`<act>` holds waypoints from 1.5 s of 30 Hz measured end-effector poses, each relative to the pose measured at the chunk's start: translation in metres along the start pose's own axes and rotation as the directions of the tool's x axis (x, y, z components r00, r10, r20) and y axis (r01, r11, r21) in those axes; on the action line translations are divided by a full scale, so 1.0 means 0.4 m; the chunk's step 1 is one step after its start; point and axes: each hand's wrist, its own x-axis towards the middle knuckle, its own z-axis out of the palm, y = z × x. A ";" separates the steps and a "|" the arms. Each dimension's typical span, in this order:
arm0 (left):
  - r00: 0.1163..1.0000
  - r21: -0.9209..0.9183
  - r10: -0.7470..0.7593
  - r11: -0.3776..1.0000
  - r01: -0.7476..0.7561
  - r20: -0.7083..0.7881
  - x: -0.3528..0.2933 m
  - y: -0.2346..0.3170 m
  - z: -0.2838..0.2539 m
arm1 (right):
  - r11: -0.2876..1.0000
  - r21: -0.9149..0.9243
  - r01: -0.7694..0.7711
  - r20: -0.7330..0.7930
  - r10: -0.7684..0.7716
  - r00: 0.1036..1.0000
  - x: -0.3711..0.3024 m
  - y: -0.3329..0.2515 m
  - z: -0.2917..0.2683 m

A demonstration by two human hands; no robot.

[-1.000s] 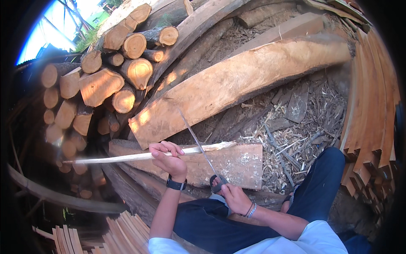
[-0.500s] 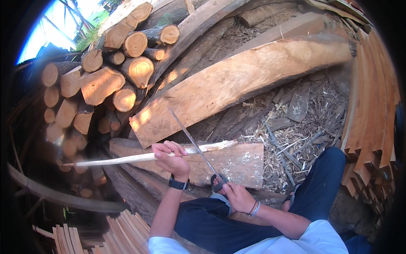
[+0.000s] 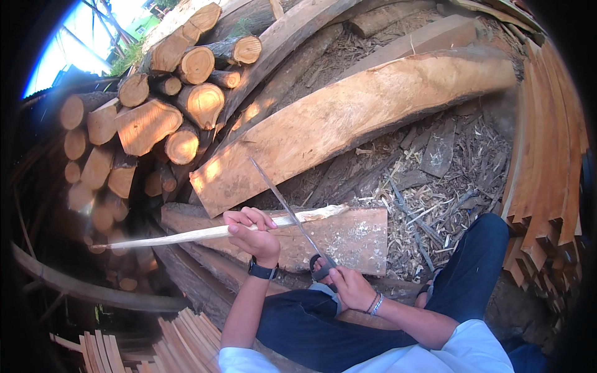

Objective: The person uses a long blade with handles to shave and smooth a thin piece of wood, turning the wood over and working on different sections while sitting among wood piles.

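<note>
My left hand [image 3: 254, 234] grips a long pale wooden stick [image 3: 186, 235] near its middle, holding it almost level across a flat chopping block [image 3: 348, 239]. The stick's right end [image 3: 323, 212] is shaved and rests over the block. My right hand [image 3: 348, 287] holds the dark handle of a long thin blade [image 3: 280, 199], which slants up and to the left, crossing the stick just right of my left hand. A black watch sits on my left wrist, bracelets on my right.
A big rough slab of timber [image 3: 348, 118] lies behind the block. Cut logs [image 3: 168, 112] are stacked at left. Thin wooden slats are piled at right [image 3: 547, 161] and lower left [image 3: 180, 342]. Wood shavings [image 3: 429, 205] cover the ground. My knees in dark trousers are below.
The blade and right hand have shifted slightly; the stick and left hand stay in nearly the same place.
</note>
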 end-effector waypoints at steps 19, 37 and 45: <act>1.000 0.015 -0.006 1.000 0.006 0.011 0.001 0.003 0.005 | 0.975 0.171 -0.144 -0.053 0.155 0.986 0.017 0.085 0.007; 1.000 0.046 -0.018 0.999 0.018 -0.017 0.004 -0.003 -0.002 | 0.970 0.211 -0.116 -0.024 0.124 0.992 0.003 0.020 0.014; 1.000 0.042 -0.020 0.999 0.020 -0.005 0.003 0.001 -0.002 | 0.989 0.131 -0.063 -0.070 0.072 0.995 0.009 0.057 0.021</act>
